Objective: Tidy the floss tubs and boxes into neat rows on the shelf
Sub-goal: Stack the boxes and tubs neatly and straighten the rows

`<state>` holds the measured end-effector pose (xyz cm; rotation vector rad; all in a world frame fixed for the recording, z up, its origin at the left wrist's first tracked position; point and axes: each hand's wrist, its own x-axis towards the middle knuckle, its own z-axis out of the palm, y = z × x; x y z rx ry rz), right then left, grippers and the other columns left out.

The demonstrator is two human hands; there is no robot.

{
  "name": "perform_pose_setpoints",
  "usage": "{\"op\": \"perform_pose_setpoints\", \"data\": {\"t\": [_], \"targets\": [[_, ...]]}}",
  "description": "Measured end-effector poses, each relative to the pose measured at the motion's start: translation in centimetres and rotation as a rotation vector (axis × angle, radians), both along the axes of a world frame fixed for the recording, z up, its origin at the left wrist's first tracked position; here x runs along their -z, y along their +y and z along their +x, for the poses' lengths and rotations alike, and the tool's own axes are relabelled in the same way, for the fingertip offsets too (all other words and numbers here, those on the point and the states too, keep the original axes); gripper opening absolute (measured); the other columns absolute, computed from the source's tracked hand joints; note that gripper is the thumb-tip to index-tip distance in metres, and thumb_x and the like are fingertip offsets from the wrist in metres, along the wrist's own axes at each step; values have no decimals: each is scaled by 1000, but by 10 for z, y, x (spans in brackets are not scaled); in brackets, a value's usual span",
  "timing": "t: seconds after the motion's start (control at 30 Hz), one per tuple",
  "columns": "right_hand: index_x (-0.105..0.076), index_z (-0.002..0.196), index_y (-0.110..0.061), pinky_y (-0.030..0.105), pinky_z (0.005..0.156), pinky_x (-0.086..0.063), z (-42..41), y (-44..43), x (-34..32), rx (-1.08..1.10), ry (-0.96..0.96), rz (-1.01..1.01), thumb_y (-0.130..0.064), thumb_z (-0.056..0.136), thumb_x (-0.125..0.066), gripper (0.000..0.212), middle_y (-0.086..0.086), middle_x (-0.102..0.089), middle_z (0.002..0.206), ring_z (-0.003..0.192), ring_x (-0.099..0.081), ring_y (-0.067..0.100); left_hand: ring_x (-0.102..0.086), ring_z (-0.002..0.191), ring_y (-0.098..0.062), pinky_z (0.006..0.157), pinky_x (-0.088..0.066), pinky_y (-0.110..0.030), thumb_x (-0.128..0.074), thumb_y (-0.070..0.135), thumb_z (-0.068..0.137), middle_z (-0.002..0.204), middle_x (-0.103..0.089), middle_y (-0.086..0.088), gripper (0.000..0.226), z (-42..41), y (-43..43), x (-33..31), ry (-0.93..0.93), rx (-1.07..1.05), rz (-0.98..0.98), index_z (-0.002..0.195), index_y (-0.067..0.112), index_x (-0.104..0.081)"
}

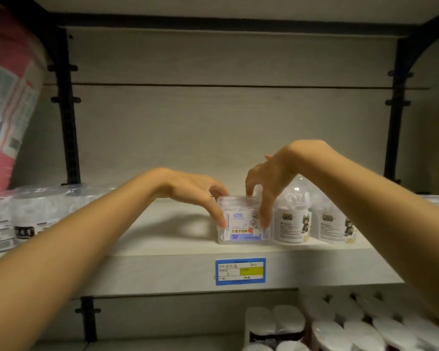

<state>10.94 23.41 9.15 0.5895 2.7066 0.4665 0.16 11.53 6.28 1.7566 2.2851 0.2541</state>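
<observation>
A clear square floss box (241, 230) with a blue-and-white label stands near the front edge of the pale shelf (162, 234). My left hand (198, 191) grips its left side, thumb down the front. My right hand (269, 181) reaches over its top, fingers down its right front corner. Right of the box stand two domed floss tubs (292, 219) with cartoon labels, the second tub (335, 224) partly behind my right forearm. Low round tubs (36, 216) with black labels line the shelf's left end.
A blue price tag (240, 271) is stuck on the shelf's front lip. A pink package (8, 102) leans at the upper left. White-capped containers (340, 325) fill the shelf below at right. Black brackets (66, 110) flank the back panel.
</observation>
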Motion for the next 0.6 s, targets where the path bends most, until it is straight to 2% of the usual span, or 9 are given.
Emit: {"op": "perform_pose_setpoints", "data": {"t": [0.1, 0.23, 0.33, 0.4, 0.47, 0.5, 0.57, 0.6], "targets": [[-61, 117, -24, 39, 101, -35, -4, 2, 0, -47, 0, 28, -54, 69, -68, 57, 0, -61, 118, 114, -52, 23, -48, 119, -9, 96, -37, -17, -72, 30, 77, 128, -55, 7, 54, -2, 0, 1, -34, -9, -18, 126, 21, -52], [-58, 119, -21, 37, 101, -35, -2, 0, -2, -76, -28, 25, -56, 70, -67, 61, 2, -60, 118, 111, -52, 24, -47, 120, -9, 90, -35, -10, -72, 31, 76, 130, -54, 6, 57, -4, 1, 2, -63, -31, -35, 128, 21, -50], [-53, 124, -20, 40, 105, -32, -3, 0, -2, -61, -45, 60, -60, 69, -66, 69, 3, -56, 126, 120, -48, 25, -45, 122, -10, 87, -36, -9, -68, 27, 81, 136, -50, 4, 55, -3, 3, 3, -52, -48, -53, 131, 20, -46], [-40, 137, -25, 48, 113, -21, 1, 1, -4, -33, -15, 56, -72, 58, -64, 95, 1, -39, 146, 136, -32, 25, -34, 133, -10, 99, -30, -14, -68, 36, 80, 149, -36, 5, 73, -4, -2, 0, -36, -75, -99, 142, 21, -32], [-23, 143, -35, 55, 115, -7, 20, 6, -15, -37, 137, 9, -81, 47, -60, 113, -8, -17, 156, 145, -11, 22, -13, 143, -6, 113, -13, -23, -70, 60, 66, 157, -12, 13, 105, -6, -10, -10, -38, -127, -121, 149, 30, -12], [-20, 143, -38, 56, 115, -2, 36, 8, -23, -69, 245, -19, -81, 50, -59, 110, -12, -12, 157, 145, -4, 20, -9, 143, -4, 115, -8, -27, -68, 69, 55, 157, -7, 16, 115, -4, -14, -18, -28, -139, -80, 148, 35, -9], [-21, 142, -43, 52, 116, 1, 80, 15, -40, -83, 461, -74, -74, 61, -58, 94, -16, -12, 156, 145, -1, 18, -16, 137, -1, 112, -11, -25, -63, 76, 45, 156, -12, 17, 120, 12, -12, -34, 45, -109, 117, 147, 38, -15], [-23, 141, -45, 48, 116, -3, 104, 20, -45, -69, 540, -120, -69, 66, -58, 87, -18, -15, 154, 144, -6, 15, -22, 131, 1, 108, -16, -22, -62, 78, 46, 154, -19, 16, 115, 22, -6, -40, 84, -76, 242, 146, 37, -22]]}}
